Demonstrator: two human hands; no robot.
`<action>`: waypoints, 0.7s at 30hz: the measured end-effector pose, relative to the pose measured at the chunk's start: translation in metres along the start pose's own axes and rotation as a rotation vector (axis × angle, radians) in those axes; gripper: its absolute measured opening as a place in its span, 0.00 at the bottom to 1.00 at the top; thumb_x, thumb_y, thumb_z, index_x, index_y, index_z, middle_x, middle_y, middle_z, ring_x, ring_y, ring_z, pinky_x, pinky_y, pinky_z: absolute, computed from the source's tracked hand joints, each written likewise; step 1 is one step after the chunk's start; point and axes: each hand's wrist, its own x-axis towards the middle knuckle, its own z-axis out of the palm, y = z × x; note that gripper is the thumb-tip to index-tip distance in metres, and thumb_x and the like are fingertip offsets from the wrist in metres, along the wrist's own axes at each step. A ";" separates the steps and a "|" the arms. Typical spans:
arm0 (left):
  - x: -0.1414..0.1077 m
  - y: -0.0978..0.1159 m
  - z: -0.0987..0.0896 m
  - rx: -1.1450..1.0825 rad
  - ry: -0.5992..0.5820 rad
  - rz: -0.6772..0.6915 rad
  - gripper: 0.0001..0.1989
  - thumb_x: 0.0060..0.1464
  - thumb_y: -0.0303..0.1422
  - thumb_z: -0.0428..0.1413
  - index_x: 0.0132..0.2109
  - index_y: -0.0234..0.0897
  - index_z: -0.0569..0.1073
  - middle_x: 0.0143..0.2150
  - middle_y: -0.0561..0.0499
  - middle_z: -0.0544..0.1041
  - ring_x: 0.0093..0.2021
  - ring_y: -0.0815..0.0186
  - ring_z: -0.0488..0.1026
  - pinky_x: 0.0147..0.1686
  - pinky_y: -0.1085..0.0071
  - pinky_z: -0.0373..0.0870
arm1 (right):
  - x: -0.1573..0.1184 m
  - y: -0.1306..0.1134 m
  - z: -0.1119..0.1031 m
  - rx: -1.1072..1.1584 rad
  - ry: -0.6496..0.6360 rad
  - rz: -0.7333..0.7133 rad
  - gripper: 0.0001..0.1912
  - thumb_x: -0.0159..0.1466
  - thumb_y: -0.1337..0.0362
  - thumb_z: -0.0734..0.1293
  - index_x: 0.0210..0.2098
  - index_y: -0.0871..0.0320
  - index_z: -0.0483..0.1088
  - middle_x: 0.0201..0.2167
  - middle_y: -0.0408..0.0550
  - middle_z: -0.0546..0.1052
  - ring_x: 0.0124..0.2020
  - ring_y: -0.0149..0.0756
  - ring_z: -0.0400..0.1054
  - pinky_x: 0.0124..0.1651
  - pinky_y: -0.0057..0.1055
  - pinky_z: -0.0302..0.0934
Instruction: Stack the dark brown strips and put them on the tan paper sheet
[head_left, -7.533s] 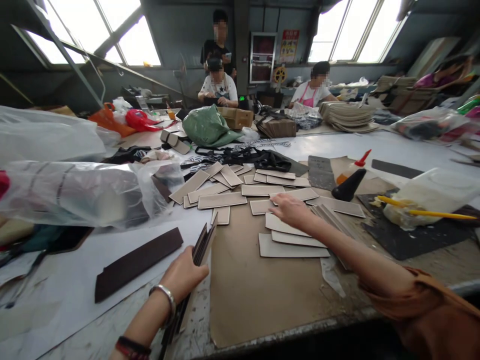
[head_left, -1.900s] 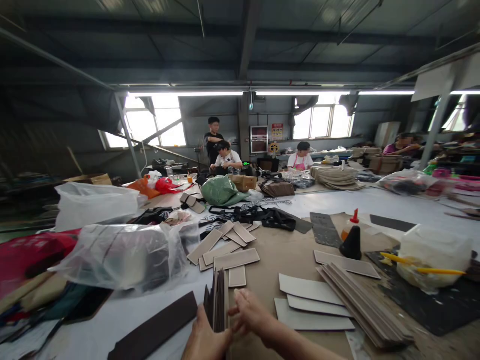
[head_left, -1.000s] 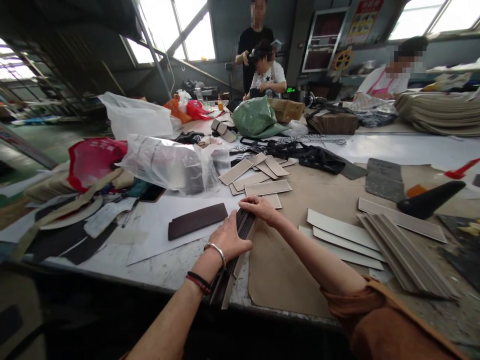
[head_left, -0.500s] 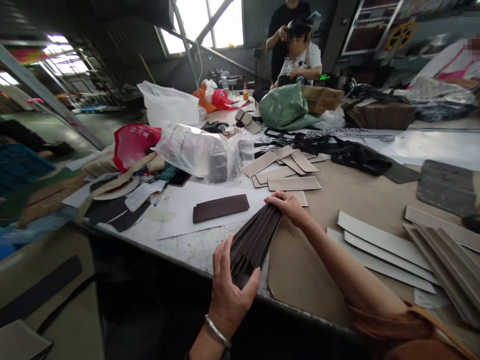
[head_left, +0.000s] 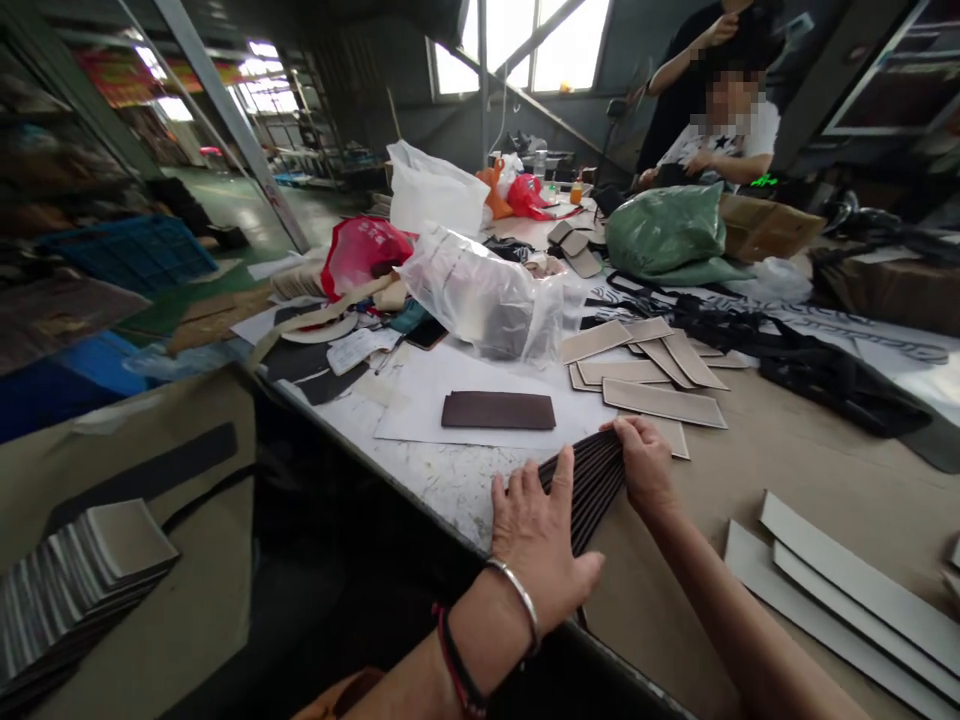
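A fanned stack of dark brown strips is pinched at its far end by my right hand. My left hand, with a silver bangle at the wrist, lies along the stack's near left side, fingers spread and thumb apart. Part of the stack is hidden behind that hand. Beyond them, one dark brown folded piece rests on white paper. Several beige rectangular pieces with dark edges lie in a loose pile past my right hand.
Long pale strips lie at the right on brown board. A clear plastic bag, a red bag and a green bag sit farther back. At lower left is a row of stacked pieces. Two people are across the table.
The view has swung left. My left hand has shifted from cupping the stack's near end to lying over its side with fingers spread. My right hand still pinches the far end.
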 end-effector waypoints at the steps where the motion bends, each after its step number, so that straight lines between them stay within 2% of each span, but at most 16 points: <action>1: 0.004 0.003 -0.004 0.042 -0.037 -0.013 0.51 0.40 0.43 0.60 0.66 0.39 0.42 0.59 0.34 0.58 0.57 0.44 0.57 0.57 0.43 0.49 | 0.002 -0.003 -0.005 -0.053 -0.036 0.001 0.21 0.59 0.49 0.54 0.29 0.59 0.67 0.27 0.50 0.72 0.31 0.40 0.66 0.32 0.33 0.60; 3: 0.011 0.007 -0.009 0.091 -0.071 -0.001 0.47 0.43 0.40 0.58 0.66 0.37 0.43 0.56 0.32 0.61 0.54 0.45 0.60 0.53 0.45 0.55 | 0.012 -0.011 -0.014 -0.223 -0.139 -0.061 0.20 0.56 0.47 0.58 0.29 0.58 0.69 0.28 0.51 0.73 0.32 0.44 0.67 0.34 0.36 0.61; 6: 0.017 0.009 -0.007 0.108 -0.095 0.068 0.42 0.47 0.37 0.55 0.65 0.36 0.44 0.50 0.33 0.65 0.48 0.49 0.64 0.46 0.52 0.62 | 0.036 -0.030 -0.007 -0.503 -0.265 -0.389 0.22 0.55 0.46 0.63 0.37 0.57 0.71 0.36 0.54 0.73 0.39 0.49 0.67 0.41 0.41 0.60; 8: 0.017 0.010 -0.003 0.117 -0.112 0.106 0.41 0.48 0.36 0.54 0.65 0.36 0.44 0.48 0.34 0.66 0.46 0.50 0.65 0.43 0.54 0.64 | 0.049 -0.048 0.013 -0.576 -0.422 -0.600 0.22 0.57 0.49 0.65 0.44 0.57 0.70 0.43 0.54 0.72 0.43 0.47 0.67 0.45 0.39 0.60; 9: 0.017 0.010 -0.002 0.121 -0.122 0.115 0.41 0.47 0.35 0.55 0.64 0.36 0.44 0.47 0.34 0.66 0.45 0.51 0.66 0.42 0.55 0.65 | 0.053 -0.058 0.027 -0.597 -0.549 -0.664 0.22 0.58 0.50 0.65 0.46 0.56 0.69 0.45 0.54 0.71 0.44 0.45 0.66 0.46 0.37 0.60; 10: 0.016 0.011 0.000 0.124 -0.130 0.117 0.41 0.46 0.34 0.55 0.64 0.36 0.45 0.47 0.34 0.66 0.44 0.51 0.66 0.41 0.56 0.65 | 0.056 -0.066 0.040 -0.627 -0.670 -0.704 0.22 0.58 0.52 0.67 0.49 0.56 0.68 0.47 0.53 0.70 0.45 0.44 0.66 0.46 0.36 0.60; 12: 0.015 0.010 0.000 0.119 -0.141 0.126 0.43 0.44 0.32 0.57 0.64 0.36 0.44 0.46 0.35 0.66 0.43 0.51 0.66 0.40 0.57 0.65 | 0.060 -0.080 0.065 -0.741 -0.816 -0.770 0.25 0.57 0.56 0.70 0.51 0.58 0.66 0.47 0.55 0.69 0.46 0.46 0.65 0.46 0.35 0.60; 14: 0.013 0.008 0.000 0.105 -0.140 0.153 0.46 0.41 0.31 0.59 0.64 0.36 0.44 0.46 0.35 0.66 0.43 0.51 0.66 0.41 0.57 0.65 | 0.064 -0.086 0.081 -0.853 -0.859 -0.809 0.24 0.57 0.60 0.71 0.51 0.59 0.66 0.46 0.56 0.69 0.45 0.46 0.65 0.44 0.34 0.60; 16: 0.011 0.004 -0.002 0.093 -0.133 0.191 0.47 0.40 0.31 0.59 0.64 0.35 0.45 0.46 0.35 0.67 0.43 0.51 0.66 0.42 0.56 0.65 | 0.065 -0.088 0.088 -0.912 -0.869 -0.818 0.21 0.58 0.62 0.70 0.50 0.60 0.67 0.44 0.55 0.69 0.43 0.44 0.66 0.41 0.32 0.60; 21: 0.003 -0.007 -0.004 0.068 -0.089 0.172 0.41 0.44 0.32 0.55 0.64 0.35 0.47 0.46 0.36 0.67 0.43 0.52 0.65 0.43 0.56 0.64 | 0.059 -0.088 0.086 -0.938 -0.822 -0.771 0.13 0.61 0.69 0.63 0.47 0.63 0.67 0.41 0.57 0.71 0.40 0.43 0.68 0.38 0.30 0.58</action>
